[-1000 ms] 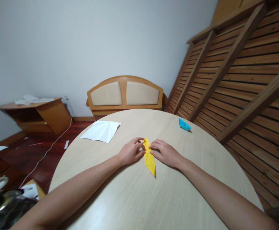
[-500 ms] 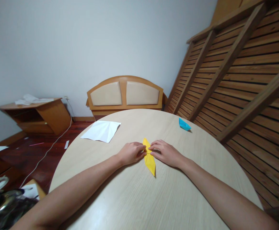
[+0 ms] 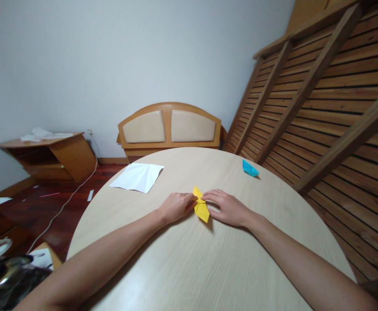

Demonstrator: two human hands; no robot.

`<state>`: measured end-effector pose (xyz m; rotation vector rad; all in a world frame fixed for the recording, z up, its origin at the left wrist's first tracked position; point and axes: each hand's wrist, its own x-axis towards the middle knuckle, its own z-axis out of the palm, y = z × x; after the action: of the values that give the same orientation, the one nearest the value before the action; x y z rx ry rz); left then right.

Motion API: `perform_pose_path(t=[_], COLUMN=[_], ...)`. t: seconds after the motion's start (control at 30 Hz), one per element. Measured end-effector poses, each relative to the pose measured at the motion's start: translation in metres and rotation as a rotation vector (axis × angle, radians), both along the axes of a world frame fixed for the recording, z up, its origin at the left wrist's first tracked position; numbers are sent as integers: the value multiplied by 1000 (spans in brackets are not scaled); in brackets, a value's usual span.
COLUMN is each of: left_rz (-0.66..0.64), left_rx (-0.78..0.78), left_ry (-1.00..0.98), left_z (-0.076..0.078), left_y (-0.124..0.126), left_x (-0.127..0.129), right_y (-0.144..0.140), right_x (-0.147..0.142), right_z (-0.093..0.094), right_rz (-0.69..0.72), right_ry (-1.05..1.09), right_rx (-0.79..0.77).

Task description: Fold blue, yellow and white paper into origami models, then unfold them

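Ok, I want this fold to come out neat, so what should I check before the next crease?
1. Yellow paper lies flat on the table: ok.
2. Left hand pins its left side: ok.
3. Right hand pins its right side: ok.
4. Edges lined up under the fingertips: cannot tell.
5. White sheet lies well apart from the work: ok.
6. Blue folded paper lies well apart too: ok.

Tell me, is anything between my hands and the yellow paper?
Nothing visible. The left hand and right hand both touch the yellow paper directly; the white sheet and blue piece lie apart.
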<state>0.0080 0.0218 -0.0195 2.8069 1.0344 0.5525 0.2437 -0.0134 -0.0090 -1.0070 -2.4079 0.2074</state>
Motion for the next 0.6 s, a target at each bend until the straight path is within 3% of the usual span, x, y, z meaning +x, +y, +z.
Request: perform_pose_path(t=[0.4,0.6], left_rz=[-82,-26], left_rx=[36,113], left_ry=[-104,-130], left_z=[15,2], left_y=[-15,-5], left_x=[-1,-1], right_y=[1,0], right_x=[-2,-4], right_z=[4,5], right_rz=[-95,-78], right_ry=[21,46], right_rx=[75,86])
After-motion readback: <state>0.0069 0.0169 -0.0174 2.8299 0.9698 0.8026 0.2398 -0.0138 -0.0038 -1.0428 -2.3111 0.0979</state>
